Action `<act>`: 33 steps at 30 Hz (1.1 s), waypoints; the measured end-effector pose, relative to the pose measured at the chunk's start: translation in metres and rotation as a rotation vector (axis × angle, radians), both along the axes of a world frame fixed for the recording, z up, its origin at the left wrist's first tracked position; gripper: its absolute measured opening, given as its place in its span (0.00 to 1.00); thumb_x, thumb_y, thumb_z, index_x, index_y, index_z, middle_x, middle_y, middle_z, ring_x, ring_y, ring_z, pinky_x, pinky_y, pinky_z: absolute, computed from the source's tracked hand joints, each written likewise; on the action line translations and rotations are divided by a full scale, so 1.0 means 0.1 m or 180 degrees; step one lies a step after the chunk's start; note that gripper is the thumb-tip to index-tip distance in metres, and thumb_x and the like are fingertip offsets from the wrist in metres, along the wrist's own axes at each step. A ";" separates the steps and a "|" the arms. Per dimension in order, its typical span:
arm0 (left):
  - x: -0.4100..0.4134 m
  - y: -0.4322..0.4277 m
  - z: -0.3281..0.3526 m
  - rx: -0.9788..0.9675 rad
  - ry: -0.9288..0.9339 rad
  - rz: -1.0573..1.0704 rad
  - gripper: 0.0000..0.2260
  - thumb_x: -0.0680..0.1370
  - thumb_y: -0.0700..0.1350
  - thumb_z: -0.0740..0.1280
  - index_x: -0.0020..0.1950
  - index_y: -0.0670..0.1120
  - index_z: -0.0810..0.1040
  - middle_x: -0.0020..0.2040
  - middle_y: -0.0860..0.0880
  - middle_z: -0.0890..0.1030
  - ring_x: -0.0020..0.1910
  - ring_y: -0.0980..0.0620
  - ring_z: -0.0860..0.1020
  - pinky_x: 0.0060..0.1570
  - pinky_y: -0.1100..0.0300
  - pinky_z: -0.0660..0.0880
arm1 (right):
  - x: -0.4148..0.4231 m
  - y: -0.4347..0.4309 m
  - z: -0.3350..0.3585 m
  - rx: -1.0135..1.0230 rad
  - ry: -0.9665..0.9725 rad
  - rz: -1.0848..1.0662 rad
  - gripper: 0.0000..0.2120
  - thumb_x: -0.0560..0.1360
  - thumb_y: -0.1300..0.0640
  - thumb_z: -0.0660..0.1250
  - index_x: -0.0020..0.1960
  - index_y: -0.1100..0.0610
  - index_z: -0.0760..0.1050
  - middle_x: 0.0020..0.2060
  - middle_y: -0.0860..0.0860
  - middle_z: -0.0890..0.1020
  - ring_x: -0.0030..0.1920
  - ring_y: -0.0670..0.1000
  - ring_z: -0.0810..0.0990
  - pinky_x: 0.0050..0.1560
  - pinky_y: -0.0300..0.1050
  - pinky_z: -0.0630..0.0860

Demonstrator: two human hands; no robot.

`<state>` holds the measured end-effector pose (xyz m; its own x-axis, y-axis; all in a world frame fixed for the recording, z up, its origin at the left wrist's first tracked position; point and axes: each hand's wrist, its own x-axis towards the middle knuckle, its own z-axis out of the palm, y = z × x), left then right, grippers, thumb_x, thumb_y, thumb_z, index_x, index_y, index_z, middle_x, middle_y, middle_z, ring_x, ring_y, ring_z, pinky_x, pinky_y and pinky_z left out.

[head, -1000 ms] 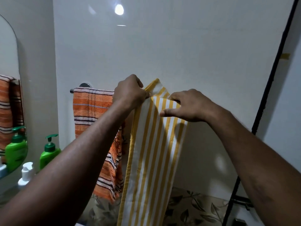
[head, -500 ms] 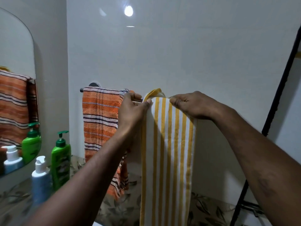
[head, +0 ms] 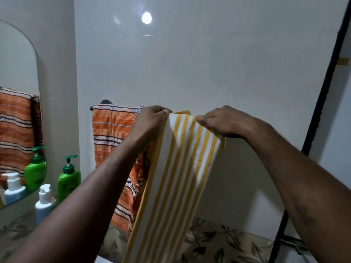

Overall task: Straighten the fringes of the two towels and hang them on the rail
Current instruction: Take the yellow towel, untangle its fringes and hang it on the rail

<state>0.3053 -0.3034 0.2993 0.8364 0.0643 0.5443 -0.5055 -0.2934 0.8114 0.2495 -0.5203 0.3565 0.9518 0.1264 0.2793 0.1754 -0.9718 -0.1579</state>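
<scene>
A white towel with yellow stripes point(head: 176, 168) hangs over the wall rail, its front half falling straight down. My left hand point(head: 150, 124) pinches its top left edge at the rail. My right hand point(head: 220, 120) grips its top right edge, fingers curled over the fold. An orange towel with dark and white stripes point(head: 112, 133) hangs on the same rail point(head: 91, 108) just to the left, its lower fringe showing behind my left forearm. Only the rail's left end and its round wall mount point(head: 106, 101) show; the towels cover the rest.
A mirror point(head: 17, 76) on the left wall reflects the orange towel. A green pump bottle point(head: 68, 179) and a white bottle point(head: 44, 202) stand on the leaf-patterned counter point(head: 218, 242). A black vertical frame point(head: 321, 103) runs down the right side.
The yellow-striped towel's top has settled flat over the rail. Both hands have spread apart to its two top corners, and the raised yellow flap has dropped behind.
</scene>
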 end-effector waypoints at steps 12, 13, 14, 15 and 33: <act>-0.07 -0.10 0.27 0.1791 0.0253 0.0243 0.31 0.84 0.69 0.53 0.60 0.45 0.82 0.58 0.41 0.83 0.52 0.43 0.81 0.40 0.57 0.73 | 0.07 0.02 0.04 -0.0214 0.0078 -0.0195 0.37 0.81 0.26 0.47 0.76 0.48 0.74 0.75 0.52 0.75 0.72 0.57 0.74 0.72 0.57 0.71; -0.07 -0.14 0.31 0.1933 0.0347 0.0344 0.34 0.83 0.70 0.51 0.60 0.43 0.81 0.58 0.40 0.82 0.51 0.42 0.81 0.38 0.56 0.72 | 0.07 -0.01 0.01 -0.0211 0.0014 -0.0177 0.37 0.80 0.26 0.47 0.76 0.47 0.74 0.75 0.51 0.75 0.73 0.56 0.74 0.72 0.57 0.70; -0.09 -0.19 0.34 0.2030 0.0470 0.0447 0.37 0.83 0.71 0.49 0.63 0.42 0.80 0.60 0.38 0.82 0.50 0.42 0.80 0.37 0.55 0.72 | 0.06 -0.03 0.00 -0.0222 -0.0031 -0.0148 0.36 0.80 0.26 0.47 0.74 0.46 0.75 0.75 0.51 0.76 0.72 0.56 0.75 0.72 0.58 0.71; -0.11 -0.23 0.38 0.2104 0.0585 0.0558 0.39 0.82 0.72 0.48 0.68 0.41 0.79 0.63 0.36 0.80 0.52 0.39 0.80 0.38 0.53 0.74 | 0.06 -0.05 -0.02 -0.0255 -0.0075 -0.0104 0.35 0.80 0.26 0.48 0.71 0.45 0.78 0.73 0.50 0.78 0.70 0.55 0.76 0.70 0.58 0.73; -0.34 -0.28 -0.58 -0.1520 0.0507 -0.0663 0.05 0.80 0.45 0.74 0.51 0.44 0.87 0.48 0.45 0.89 0.48 0.44 0.88 0.54 0.41 0.85 | 0.02 -0.13 -0.17 0.0032 -0.0944 0.0203 0.27 0.81 0.29 0.56 0.65 0.47 0.78 0.62 0.50 0.82 0.60 0.55 0.80 0.63 0.56 0.77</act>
<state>0.2717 -0.3314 0.2409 0.9276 0.0973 0.3606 -0.3734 0.2198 0.9012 0.2511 -0.5337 0.3393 0.8187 0.1792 0.5456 0.2761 -0.9559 -0.1002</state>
